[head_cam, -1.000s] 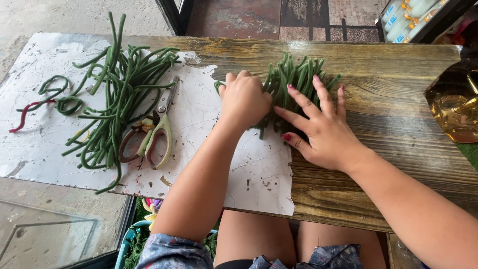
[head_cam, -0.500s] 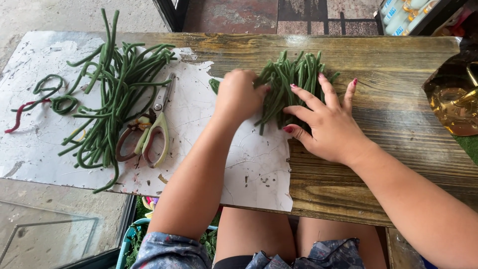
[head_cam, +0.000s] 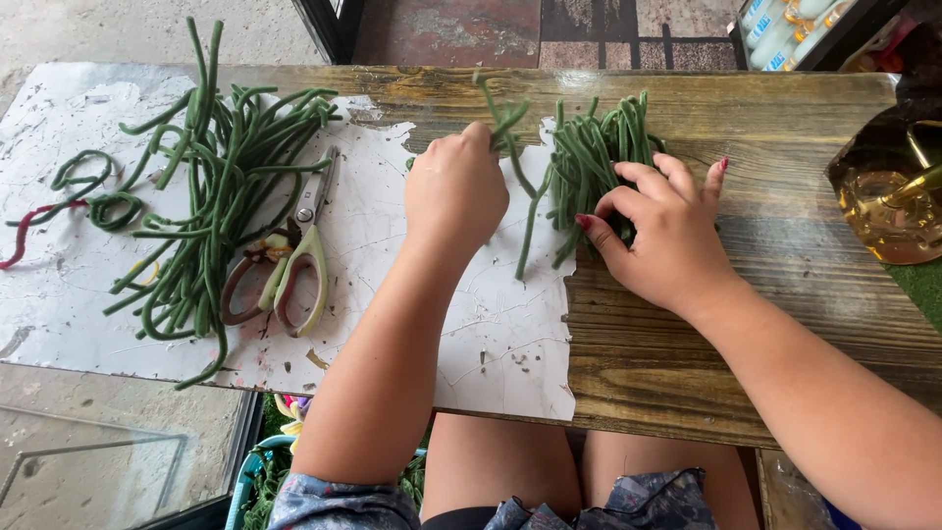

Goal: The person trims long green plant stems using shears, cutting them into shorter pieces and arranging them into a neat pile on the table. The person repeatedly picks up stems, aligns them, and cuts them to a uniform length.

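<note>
Long beans, cut pile [head_cam: 589, 157]: short green lengths bunched at upper centre of frame, lying on bare wood of the bench [head_cam: 785, 128] just past the right edge of a cracked white sheet [head_cam: 392, 245]. Left hand [head_cam: 456, 191], centre frame: grip closed round a few strands [head_cam: 510, 123], which stick up above the knuckles and trail down twd the sheet; these strands sit just beside the pile, partly apart from it. Right hand [head_cam: 667, 231], right of centre: fingers curled into the near side of the pile, thumb tucked under; grip partly closed on the beans, pressing rather than lifting, as far as can be seen.

Uncut long beans [head_cam: 216, 196], tangled heap at upper left on the sheet, well apart from both hands. Scissors [head_cam: 285, 265] w/ pale handles lie closed beside that heap, lower left of centre, untouched. One reddish strand [head_cam: 29, 231] at far left edge.

Step in hand, by judgement: gathering and squaring up cut lengths, w/ a few strands being drawn out or added. Next move calls for keeping the right hand firm on the pile so it does not spread, and bringing the ends level.
</note>
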